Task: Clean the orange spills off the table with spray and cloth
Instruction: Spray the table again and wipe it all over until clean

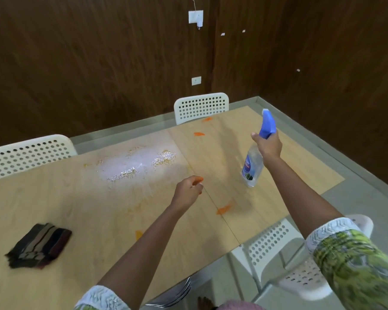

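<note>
Clearly the spray bottle (254, 162), clamped at its neck by the right hand (269, 145), looks light; left hand (188, 191), loosely curled, holds nothing; the soft cloth (39, 245) lies well left of it.

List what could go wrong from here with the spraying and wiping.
1. The right hand holds the clear spray bottle with the blue trigger head raised off the light wooden table, nozzle pointing away; mist may miss the orange smears.
2. The dark striped folded cloth lies far left, so the foamy wet patch may spread before wiping.
</note>
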